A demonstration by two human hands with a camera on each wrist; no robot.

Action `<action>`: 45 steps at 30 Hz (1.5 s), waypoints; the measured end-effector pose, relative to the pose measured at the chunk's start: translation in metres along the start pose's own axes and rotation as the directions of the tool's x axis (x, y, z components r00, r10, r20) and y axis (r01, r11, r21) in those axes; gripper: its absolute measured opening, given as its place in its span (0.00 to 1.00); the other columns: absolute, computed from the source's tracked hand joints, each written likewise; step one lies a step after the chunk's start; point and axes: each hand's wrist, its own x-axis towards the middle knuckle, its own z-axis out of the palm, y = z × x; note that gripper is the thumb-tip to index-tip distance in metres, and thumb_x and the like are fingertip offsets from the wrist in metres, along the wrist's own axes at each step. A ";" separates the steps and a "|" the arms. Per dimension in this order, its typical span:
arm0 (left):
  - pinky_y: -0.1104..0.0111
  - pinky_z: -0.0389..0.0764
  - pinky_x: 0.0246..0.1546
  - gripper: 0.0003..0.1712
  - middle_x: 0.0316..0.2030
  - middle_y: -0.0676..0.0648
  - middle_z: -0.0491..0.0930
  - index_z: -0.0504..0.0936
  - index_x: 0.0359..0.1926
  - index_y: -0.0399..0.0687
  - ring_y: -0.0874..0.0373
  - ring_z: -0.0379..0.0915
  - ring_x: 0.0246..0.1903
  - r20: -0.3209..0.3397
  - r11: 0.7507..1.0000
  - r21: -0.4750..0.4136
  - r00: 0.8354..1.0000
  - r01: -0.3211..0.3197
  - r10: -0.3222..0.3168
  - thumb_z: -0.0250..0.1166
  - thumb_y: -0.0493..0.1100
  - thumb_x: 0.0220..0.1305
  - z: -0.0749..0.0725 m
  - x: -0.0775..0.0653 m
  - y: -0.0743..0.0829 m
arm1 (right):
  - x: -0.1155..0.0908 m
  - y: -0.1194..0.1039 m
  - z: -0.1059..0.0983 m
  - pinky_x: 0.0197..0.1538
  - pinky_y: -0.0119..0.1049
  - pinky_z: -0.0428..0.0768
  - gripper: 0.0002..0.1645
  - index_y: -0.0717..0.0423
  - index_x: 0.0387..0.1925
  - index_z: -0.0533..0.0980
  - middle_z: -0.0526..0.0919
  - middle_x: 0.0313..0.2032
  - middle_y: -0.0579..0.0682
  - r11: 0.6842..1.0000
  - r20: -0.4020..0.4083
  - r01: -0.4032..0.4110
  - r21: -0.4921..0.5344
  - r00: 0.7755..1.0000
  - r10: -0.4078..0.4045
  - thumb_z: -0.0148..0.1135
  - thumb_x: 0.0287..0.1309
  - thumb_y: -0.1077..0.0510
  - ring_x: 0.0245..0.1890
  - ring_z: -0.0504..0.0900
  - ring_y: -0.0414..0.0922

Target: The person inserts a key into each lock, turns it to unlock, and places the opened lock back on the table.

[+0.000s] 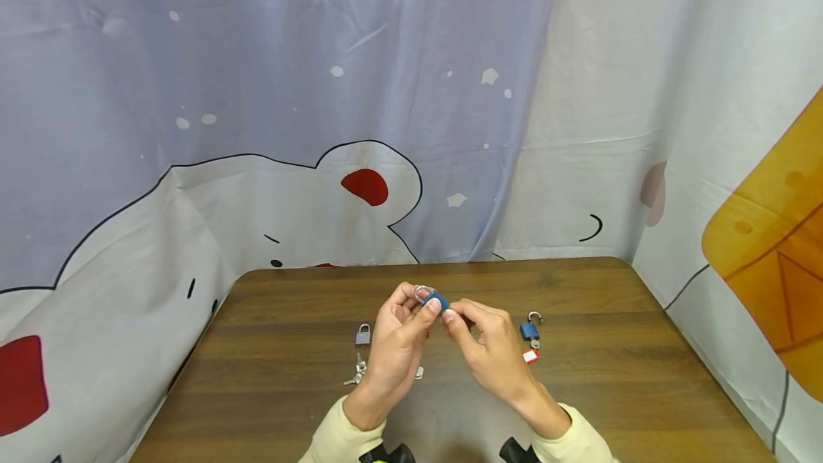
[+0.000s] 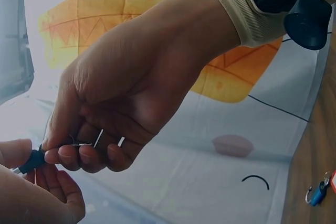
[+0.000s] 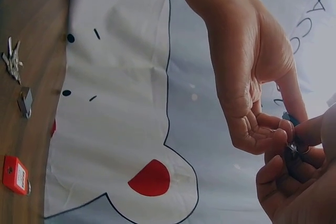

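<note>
My left hand (image 1: 395,341) holds a small blue padlock (image 1: 436,300), its silver shackle pointing up and to the left. The thumb lies across the padlock's body. At the other end of the body, my right hand (image 1: 491,345) pinches with thumb and forefinger. In the left wrist view, thin bright metal pieces (image 2: 98,138) show among the curled fingers of my right hand; they look like keys, but I cannot tell for certain. The blue padlock (image 2: 32,162) appears there between both hands' fingertips, partly covered.
On the wooden table (image 1: 289,406), a grey padlock (image 1: 363,335) and a bunch of keys (image 1: 357,370) lie left of the hands. To the right lies another blue padlock (image 1: 529,331) with its shackle swung out, beside a red tag (image 1: 530,356). Another red tag (image 3: 16,174) shows in the right wrist view.
</note>
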 end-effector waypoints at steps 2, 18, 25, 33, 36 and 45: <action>0.78 0.72 0.35 0.11 0.34 0.56 0.72 0.67 0.33 0.49 0.66 0.70 0.34 0.001 1.000 0.004 1.000 -0.006 0.006 0.60 0.31 0.59 0.000 0.000 0.000 | 0.000 0.001 0.000 0.27 0.25 0.74 0.11 0.45 0.27 0.77 0.78 0.20 0.42 0.999 0.012 -0.022 0.037 1.000 0.022 0.55 0.62 0.62 0.22 0.74 0.31; 0.79 0.68 0.29 0.12 0.36 0.55 0.73 0.68 0.32 0.49 0.66 0.70 0.33 0.001 0.994 0.094 0.998 -0.057 0.057 0.62 0.31 0.57 0.001 -0.004 0.001 | -0.003 0.001 -0.001 0.28 0.33 0.78 0.11 0.62 0.30 0.76 0.77 0.21 0.55 0.890 0.151 -0.210 0.404 0.975 0.162 0.49 0.65 0.64 0.23 0.76 0.39; 0.78 0.66 0.28 0.12 0.36 0.53 0.74 0.69 0.33 0.49 0.65 0.69 0.32 0.004 0.991 0.118 0.998 -0.068 0.068 0.64 0.32 0.56 0.002 -0.004 0.002 | -0.003 0.001 -0.005 0.29 0.32 0.76 0.15 0.70 0.31 0.73 0.76 0.23 0.44 0.785 0.257 -0.321 0.530 0.943 0.212 0.47 0.67 0.61 0.24 0.74 0.36; 0.78 0.69 0.31 0.11 0.36 0.54 0.74 0.70 0.34 0.49 0.65 0.70 0.34 0.006 0.989 0.131 0.998 -0.066 0.066 0.64 0.32 0.56 0.002 -0.005 0.002 | -0.004 0.000 -0.005 0.28 0.32 0.75 0.13 0.67 0.31 0.73 0.76 0.23 0.42 0.750 0.279 -0.338 0.568 0.937 0.211 0.47 0.67 0.62 0.24 0.74 0.35; 0.78 0.67 0.29 0.11 0.36 0.54 0.74 0.70 0.34 0.49 0.65 0.70 0.33 -0.002 0.990 0.132 0.998 -0.058 0.059 0.63 0.32 0.57 0.001 -0.005 0.002 | -0.005 0.000 -0.003 0.27 0.33 0.76 0.12 0.66 0.31 0.74 0.76 0.23 0.45 0.809 0.224 -0.291 0.511 0.954 0.201 0.48 0.66 0.62 0.23 0.74 0.37; 0.78 0.71 0.31 0.11 0.34 0.53 0.74 0.70 0.34 0.48 0.64 0.71 0.33 -0.008 0.991 0.122 0.998 -0.061 0.063 0.64 0.32 0.57 0.000 -0.005 0.000 | -0.006 0.001 0.001 0.29 0.32 0.78 0.09 0.54 0.29 0.77 0.79 0.21 0.54 0.933 0.096 -0.186 0.307 0.982 0.164 0.52 0.64 0.63 0.23 0.77 0.36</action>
